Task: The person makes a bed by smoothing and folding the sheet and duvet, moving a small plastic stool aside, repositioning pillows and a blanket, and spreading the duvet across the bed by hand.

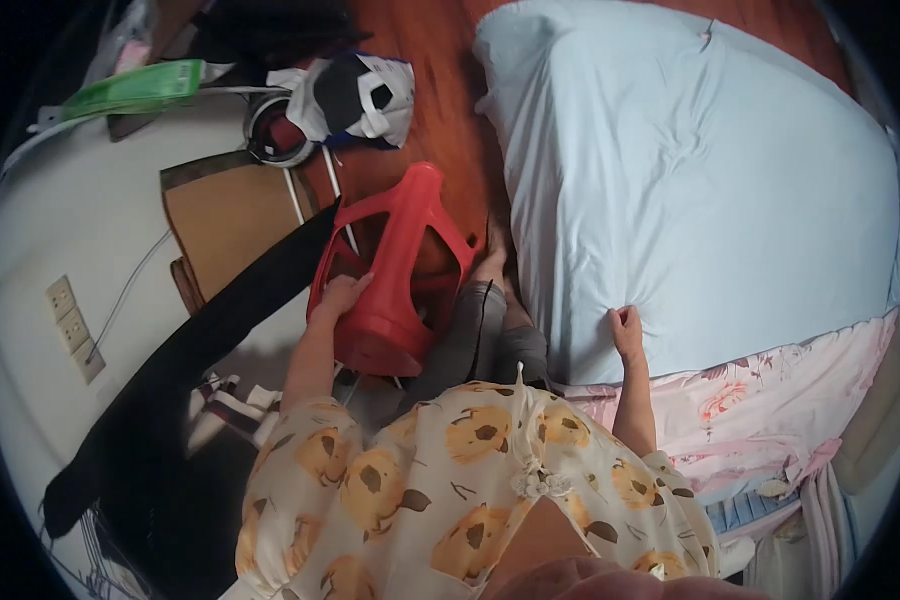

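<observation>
Left hand (pixel 342 297) has its fingers clamped on the red stool (pixel 402 245) at eleven o'clock; right hand (pixel 626 332) pinches the blue sheet (pixel 710 190) near its seven o'clock edge. Decent open floor (pixel 457 125) toward twelve.

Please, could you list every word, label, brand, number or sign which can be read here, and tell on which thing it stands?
No text can be read for certain.
Green packet: small print-like marks, too small and blurred to read.
Black-and-white bag: marks near its edge, too blurred to read.
Red stool and blue sheet: no text that I can make out.
</observation>
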